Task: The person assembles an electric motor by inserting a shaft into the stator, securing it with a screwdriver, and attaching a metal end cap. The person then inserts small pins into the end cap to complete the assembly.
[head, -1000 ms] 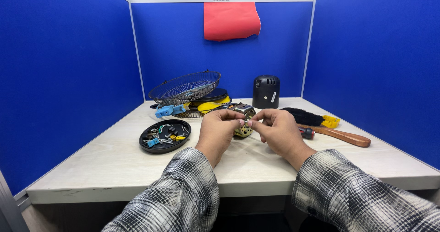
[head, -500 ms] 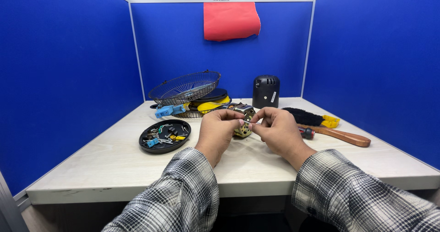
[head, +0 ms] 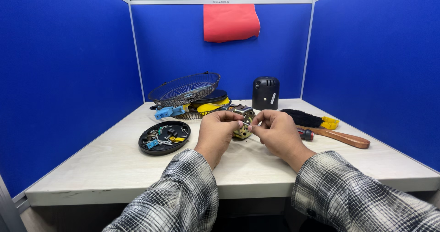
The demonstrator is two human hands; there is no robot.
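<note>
A small metal motor [head: 243,120] with brass-coloured windings sits just above the tabletop [head: 114,168], mostly hidden between both hands. My left hand [head: 219,132] grips its left side, fingers curled around it. My right hand [head: 275,132] is closed against its right side, fingertips pinched near the motor's front; what they pinch is too small to tell. Both forearms wear a black-and-white checked shirt.
A black round tray [head: 163,137] of small parts lies left of the hands. Behind stand a wire fan guard [head: 184,89], blue and yellow fan parts [head: 208,107] and a black cylindrical cover [head: 266,93]. A brush [head: 303,118] and wooden-handled tool [head: 341,137] lie right. Blue partitions enclose the table.
</note>
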